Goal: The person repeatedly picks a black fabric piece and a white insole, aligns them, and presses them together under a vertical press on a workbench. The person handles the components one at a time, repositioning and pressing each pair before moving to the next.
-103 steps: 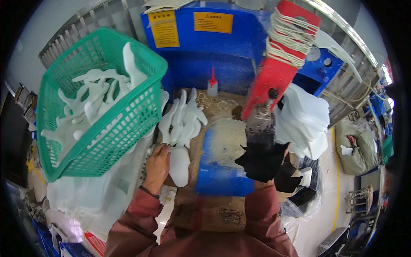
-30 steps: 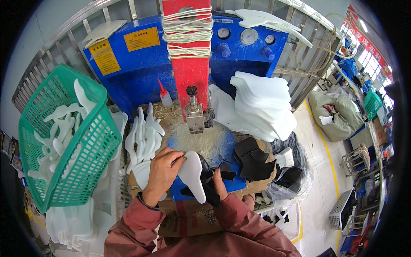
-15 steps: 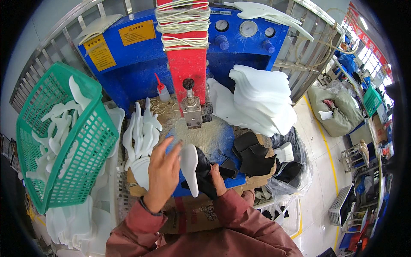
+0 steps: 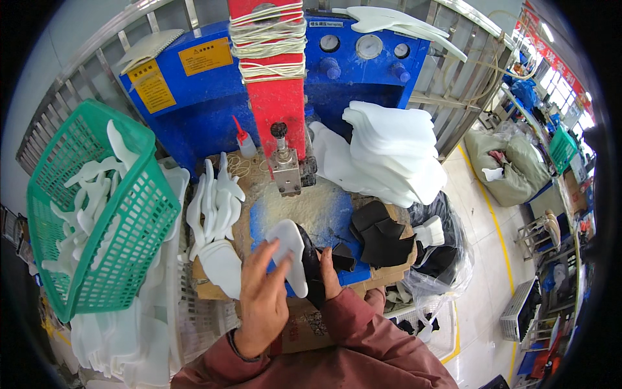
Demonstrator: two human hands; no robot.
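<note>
A white, insole-shaped pad (image 4: 288, 249) stands tilted in front of me, its narrow end down. Glossy black material (image 4: 312, 259) lies against its right side. My right hand (image 4: 330, 279) grips the black material, thumb in front and the other fingers hidden. My left hand (image 4: 265, 301) rests its outstretched, spread fingertips on the pad's pale face. Behind the pad is a blue work surface (image 4: 262, 217) covered with cream-coloured residue. Above that stands a metal machine head (image 4: 285, 172) on a red arm (image 4: 275, 107); it touches neither hand nor pad.
White shaped pieces (image 4: 217, 201) lie left of the work surface, and a tall white stack (image 4: 392, 152) rises at right. Black flat pieces (image 4: 382, 236) lie on cardboard. A green basket (image 4: 129, 259) of white pieces stands far left. Near the red arm is a red-tipped bottle (image 4: 246, 144).
My left hand has moved right and down, its fingertips now on the white pad. The pad has shifted slightly right and shows more of its face. My right hand keeps its grip.
</note>
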